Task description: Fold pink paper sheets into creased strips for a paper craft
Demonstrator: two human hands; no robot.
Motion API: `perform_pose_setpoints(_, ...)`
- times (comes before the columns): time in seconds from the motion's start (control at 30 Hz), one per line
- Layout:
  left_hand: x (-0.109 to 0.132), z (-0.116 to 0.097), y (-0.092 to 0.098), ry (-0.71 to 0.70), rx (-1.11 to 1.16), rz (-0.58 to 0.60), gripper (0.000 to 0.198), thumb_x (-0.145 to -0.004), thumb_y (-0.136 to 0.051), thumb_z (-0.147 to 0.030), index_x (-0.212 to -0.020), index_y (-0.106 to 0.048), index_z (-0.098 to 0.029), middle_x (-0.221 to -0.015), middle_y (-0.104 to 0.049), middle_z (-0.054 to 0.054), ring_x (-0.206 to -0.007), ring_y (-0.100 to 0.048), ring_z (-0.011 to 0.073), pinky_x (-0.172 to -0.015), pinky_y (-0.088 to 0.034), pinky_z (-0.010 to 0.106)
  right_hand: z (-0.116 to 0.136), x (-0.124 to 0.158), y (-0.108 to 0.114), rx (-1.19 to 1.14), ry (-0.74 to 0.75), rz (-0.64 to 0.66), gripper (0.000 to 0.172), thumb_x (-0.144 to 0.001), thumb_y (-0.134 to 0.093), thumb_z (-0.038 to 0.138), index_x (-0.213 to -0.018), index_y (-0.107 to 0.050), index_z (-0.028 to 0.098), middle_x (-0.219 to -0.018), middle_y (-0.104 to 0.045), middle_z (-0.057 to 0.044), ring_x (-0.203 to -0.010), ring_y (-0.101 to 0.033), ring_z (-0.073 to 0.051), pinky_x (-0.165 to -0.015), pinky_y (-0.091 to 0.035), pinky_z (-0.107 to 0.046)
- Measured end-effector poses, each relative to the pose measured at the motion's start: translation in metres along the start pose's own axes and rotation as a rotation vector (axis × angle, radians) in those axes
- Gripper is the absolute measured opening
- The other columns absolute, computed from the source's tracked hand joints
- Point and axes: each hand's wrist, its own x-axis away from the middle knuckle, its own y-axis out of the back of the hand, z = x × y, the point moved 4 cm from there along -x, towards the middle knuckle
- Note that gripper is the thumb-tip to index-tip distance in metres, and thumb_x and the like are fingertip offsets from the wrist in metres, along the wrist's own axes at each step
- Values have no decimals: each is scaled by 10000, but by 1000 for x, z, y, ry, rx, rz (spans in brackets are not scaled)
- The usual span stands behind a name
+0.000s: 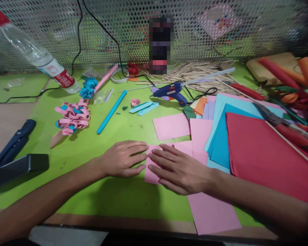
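The right hand (181, 167) pressed pink paper (151, 176) flat, inward of the counter's (125, 201) front edge; the left hand (125, 159) met its left side. Both grips lay spread; uneven pressure could have skewed it.

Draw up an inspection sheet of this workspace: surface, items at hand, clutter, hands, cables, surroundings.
Surface: bright green tabletop, small dark scraps on it.
Items at hand: small pink paper sheet, lying flat, partly covered.
Clutter: blue plastic glue gun, thin pale wooden sticks, stacked red paper sheets, clear plastic bottle with red cap.
Hands: left hand palm-down, fingertips at the sheet's left edge; right hand palm-down across the sheet.
Cables: thin black cables hang before the perforated grey panel; one loops beside the glue gun.
Surroundings: the panel stands behind the tabletop.
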Motion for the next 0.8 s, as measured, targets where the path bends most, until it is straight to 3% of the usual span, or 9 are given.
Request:
perform_pose_setpoints(0.43, 1, -1, -1, -11, -17, 38, 276, -919, -585, -355, -1092, -678, -161, -1213, -689, 105, -1133, -655, 244, -941, -583, 375, 0, -1, 1, -14, -7, -14, 443, -972, -527, 328, -1347, -555, 94, -1392, -561, -200, -1363, -471, -324, -1121, -398, -547)
perform_pose_setpoints(0.8, -4, -13, -3, 18, -57, 140, 479, -966, -506, -530, -1116, -656, -101, -1203, -680, 152, -1203, -597, 306, -989, -544, 435, 1, -1, 2, -13, 13, -15, 441, -964, -540, 308, -1327, -575, 59, -1407, -540, -227, -1370, -467, -325, -1137, -417, -489)
